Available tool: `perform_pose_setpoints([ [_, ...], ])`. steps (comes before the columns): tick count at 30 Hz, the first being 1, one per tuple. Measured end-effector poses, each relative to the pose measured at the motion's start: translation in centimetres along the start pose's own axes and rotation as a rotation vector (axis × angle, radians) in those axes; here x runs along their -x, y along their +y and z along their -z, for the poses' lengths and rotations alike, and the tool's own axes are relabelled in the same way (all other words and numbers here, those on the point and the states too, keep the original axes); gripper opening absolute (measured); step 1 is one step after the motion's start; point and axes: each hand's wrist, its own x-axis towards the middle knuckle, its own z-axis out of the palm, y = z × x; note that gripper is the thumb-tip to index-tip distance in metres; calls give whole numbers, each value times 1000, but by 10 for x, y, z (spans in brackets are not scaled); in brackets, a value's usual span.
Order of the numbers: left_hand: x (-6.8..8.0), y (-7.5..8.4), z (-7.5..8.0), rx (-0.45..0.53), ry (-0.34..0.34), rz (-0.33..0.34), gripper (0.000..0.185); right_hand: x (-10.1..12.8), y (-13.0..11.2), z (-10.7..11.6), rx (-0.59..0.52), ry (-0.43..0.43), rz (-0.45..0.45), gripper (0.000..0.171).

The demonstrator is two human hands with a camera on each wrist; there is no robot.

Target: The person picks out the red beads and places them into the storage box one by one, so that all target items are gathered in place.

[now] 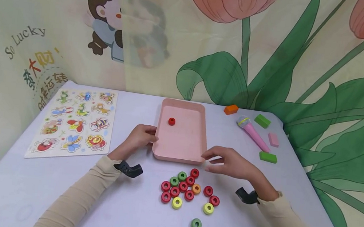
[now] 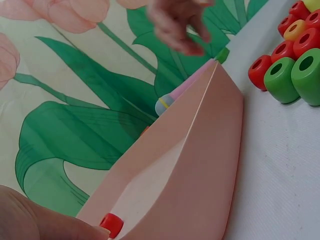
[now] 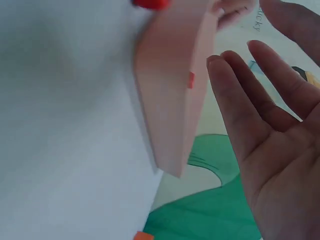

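Observation:
A shallow pink tray (image 1: 182,142) lies on the table with one red bead (image 1: 171,123) inside it. My left hand (image 1: 140,137) grips the tray's left wall, thumb over the rim. That thumb shows near the red bead in the left wrist view. Beside the tray's front right corner is my right hand (image 1: 230,162), fingers loosely extended and holding nothing; the right wrist view shows its palm bare. In front of the tray lie several loose beads with holes: red (image 1: 188,199), green (image 1: 192,225), yellow (image 1: 176,207) and an orange one (image 1: 195,193).
An insect picture board (image 1: 67,137) lies at the left. To the right are a pink toy microphone (image 1: 255,135), an orange block (image 1: 231,109), green blocks (image 1: 268,157) and a pink block (image 1: 273,140). A printed curtain (image 1: 152,77) hangs behind the table.

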Motion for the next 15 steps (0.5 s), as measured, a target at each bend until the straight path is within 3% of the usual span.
perform_pose_setpoints([
  [6, 1, 1, 2, 4, -3, 8, 45, 7, 1, -25, 83, -55, 25, 34],
  [15, 0, 1, 1, 21, -10, 21, 45, -3, -2, -38, 233, -124, 14, 37],
])
